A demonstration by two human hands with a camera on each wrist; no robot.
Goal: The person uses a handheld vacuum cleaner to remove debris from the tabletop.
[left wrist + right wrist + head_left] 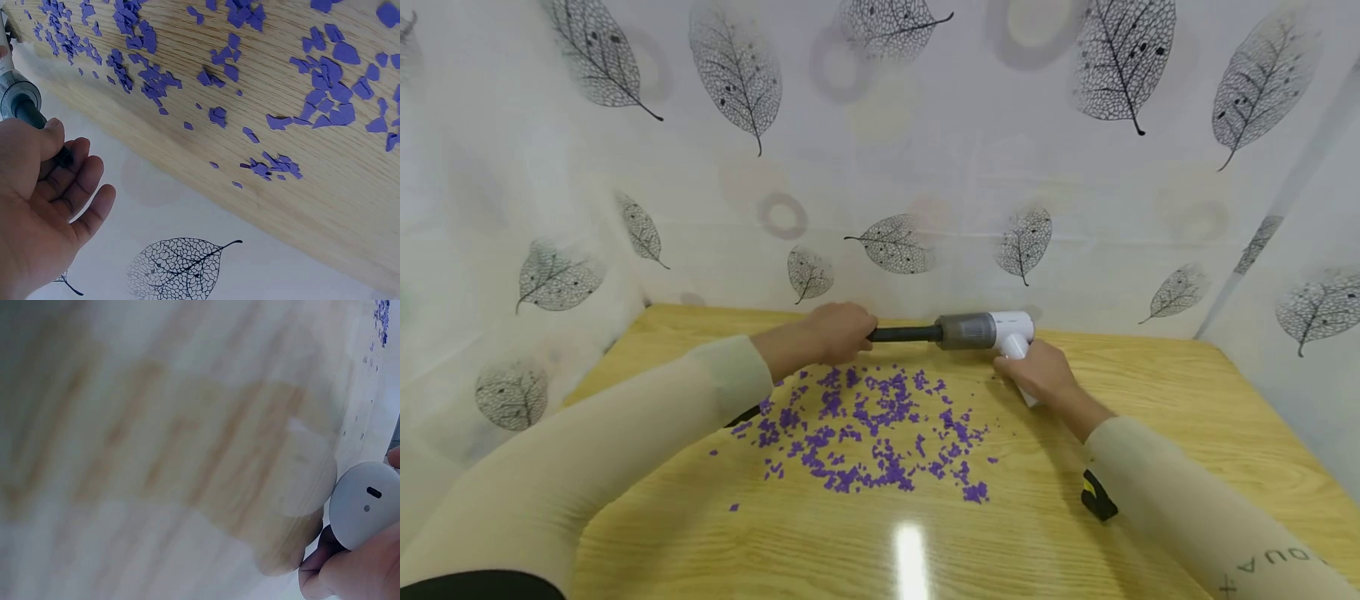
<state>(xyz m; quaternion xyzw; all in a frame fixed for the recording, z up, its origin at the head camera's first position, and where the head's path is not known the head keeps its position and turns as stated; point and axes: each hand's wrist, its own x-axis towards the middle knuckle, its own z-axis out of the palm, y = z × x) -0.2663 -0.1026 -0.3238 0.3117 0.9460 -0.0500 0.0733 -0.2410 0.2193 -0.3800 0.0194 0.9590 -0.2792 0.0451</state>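
Observation:
A white handheld vacuum cleaner (1015,323) with a smoky grey dust cup (966,332) is held level above the table's far side. My right hand (1043,371) grips its white handle; the handle's round end (359,503) shows in the right wrist view beside the fingers. My left hand (841,332) pinches the black nozzle tube (906,334) near its tip, thumb against fingers in the left wrist view. Many small purple paper scraps (891,475) lie scattered over the table nearer than the vacuum, and they appear close up as torn flat bits (342,115) too.
The wood-grain table (820,550) ends at the back against a pale leaf-print curtain (925,183), which also hangs at both sides. A black and yellow object (1099,497) sits by the right sleeve. Light glares on the table's near part.

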